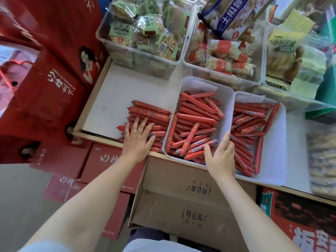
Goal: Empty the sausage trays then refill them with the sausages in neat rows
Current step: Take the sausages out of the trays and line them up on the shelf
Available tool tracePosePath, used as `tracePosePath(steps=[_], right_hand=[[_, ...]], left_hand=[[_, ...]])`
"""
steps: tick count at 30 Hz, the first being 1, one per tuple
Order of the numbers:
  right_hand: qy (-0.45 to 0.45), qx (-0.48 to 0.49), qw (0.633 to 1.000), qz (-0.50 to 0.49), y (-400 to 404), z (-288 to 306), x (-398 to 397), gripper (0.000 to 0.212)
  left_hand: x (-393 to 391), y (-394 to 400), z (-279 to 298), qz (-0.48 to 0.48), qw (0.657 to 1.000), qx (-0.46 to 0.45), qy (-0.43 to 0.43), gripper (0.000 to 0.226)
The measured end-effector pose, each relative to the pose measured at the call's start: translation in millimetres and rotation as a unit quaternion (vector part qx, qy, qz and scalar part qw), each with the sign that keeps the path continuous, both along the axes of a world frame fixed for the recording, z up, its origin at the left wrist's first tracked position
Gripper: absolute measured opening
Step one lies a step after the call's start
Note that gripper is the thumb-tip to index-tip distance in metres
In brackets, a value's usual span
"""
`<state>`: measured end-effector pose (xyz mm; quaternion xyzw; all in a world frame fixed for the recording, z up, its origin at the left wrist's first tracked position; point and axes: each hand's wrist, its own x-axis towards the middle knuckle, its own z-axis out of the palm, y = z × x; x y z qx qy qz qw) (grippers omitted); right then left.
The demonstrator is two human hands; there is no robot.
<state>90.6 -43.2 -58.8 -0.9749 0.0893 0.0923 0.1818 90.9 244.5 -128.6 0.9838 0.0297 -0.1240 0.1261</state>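
Two white trays sit side by side on the shelf. The left tray [224, 99] holds a jumbled heap of red sausages [196, 122]. The right tray [276, 160] holds more sausages [249, 124], partly lined up. A loose pile of thicker red sausages [149, 113] lies on the white shelf liner left of the trays. My left hand [137, 140] rests flat on that pile, fingers spread. My right hand [221, 157] hovers at the front right corner of the left tray, fingers apart, its thumb near the sausages there and a finger up by the tray's wall.
Clear bins of green-wrapped snacks [143, 33], red-wrapped snacks [225, 57] and yellow-green packs [291, 57] stand behind the trays. Red cartons [45, 88] are stacked at left. A brown cardboard box [190, 200] sits below the shelf's wooden front edge [101, 138]. Bare liner [123, 91] lies behind the loose pile.
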Motion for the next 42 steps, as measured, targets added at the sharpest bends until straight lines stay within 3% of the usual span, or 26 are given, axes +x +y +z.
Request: tracePosePath(steps=[8, 11, 14, 17, 22, 26, 29, 34, 36, 38, 40, 42], right_hand=[[-0.005, 0.006, 1.000, -0.001, 1.6, -1.4, 0.3, 0.090], [0.013, 0.034, 0.999, -0.007, 2.0, 1.6, 0.7, 0.087], [0.036, 0.162, 0.985, -0.051, -1.5, 8.8, 4.5, 0.076], [0.026, 0.263, 0.960, -0.094, -19.6, 22.7, 8.0, 0.054], [0.032, 0.144, 0.974, -0.172, -90.9, 30.3, 15.3, 0.026], [0.144, 0.038, 0.965, -0.218, -138.3, 20.9, 26.3, 0.034], [0.231, -0.022, 0.953, -0.193, -148.3, 12.2, 31.4, 0.037], [0.249, -0.032, 0.953, -0.168, -147.8, 4.7, 40.1, 0.034], [0.238, 0.027, 0.950, -0.199, -149.7, 5.9, 45.3, 0.032], [0.210, 0.148, 0.929, -0.266, -151.4, 13.7, 45.7, 0.026], [0.186, 0.334, 0.862, -0.332, -150.3, 33.7, 33.2, 0.017], [0.172, 0.491, 0.790, -0.326, -147.2, 58.8, 12.3, 0.016]], left_hand=[[22.8, 13.6, 0.9, -0.067, 0.997, 0.023, 0.021, 0.070], [13.0, 3.0, 16.3, -0.003, 0.998, -0.059, -0.020, 0.066], [-4.0, -37.9, 43.1, 0.077, 0.978, -0.174, -0.091, 0.059], [-25.8, -102.8, 65.8, 0.027, 0.968, -0.210, -0.134, 0.056], [-48.6, -198.3, 65.9, -0.091, 0.974, -0.191, -0.078, 0.054], [-59.8, -221.3, 53.9, -0.140, 0.984, -0.113, -0.020, 0.059], [-58.7, -216.5, 52.5, -0.155, 0.983, -0.101, -0.001, 0.062], [-55.4, -216.0, 57.9, -0.154, 0.981, -0.114, 0.019, 0.067], [-54.6, -215.3, 59.5, -0.152, 0.980, -0.125, 0.028, 0.067], [-53.4, -216.0, 63.2, -0.141, 0.977, -0.149, 0.047, 0.065], [-49.7, -216.7, 67.7, -0.120, 0.973, -0.184, 0.074, 0.059], [-42.0, -218.0, 79.6, -0.055, 0.958, -0.264, 0.095, 0.052]])
